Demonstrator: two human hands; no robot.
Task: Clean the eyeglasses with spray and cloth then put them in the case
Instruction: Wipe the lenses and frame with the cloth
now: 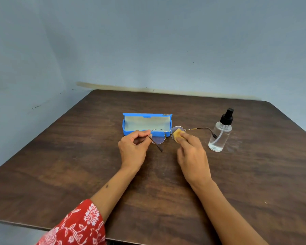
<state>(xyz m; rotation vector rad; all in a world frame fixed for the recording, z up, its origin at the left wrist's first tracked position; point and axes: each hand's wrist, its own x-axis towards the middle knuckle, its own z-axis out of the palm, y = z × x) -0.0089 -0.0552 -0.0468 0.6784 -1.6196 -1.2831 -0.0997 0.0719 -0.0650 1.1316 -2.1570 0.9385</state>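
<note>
Thin metal-framed eyeglasses are held above the table, temples unfolded. My left hand pinches the frame at its left hinge. My right hand presses a small yellow cloth against the right lens. Just behind the glasses a blue case lies open with a pale lining and nothing inside. A clear spray bottle with a black pump top stands upright to the right, close to the tip of the right temple.
The dark wooden table stands against a pale blue wall. Its near edge runs along the bottom left and its right edge slopes off at the far right. A red patterned sleeve covers my left upper forearm.
</note>
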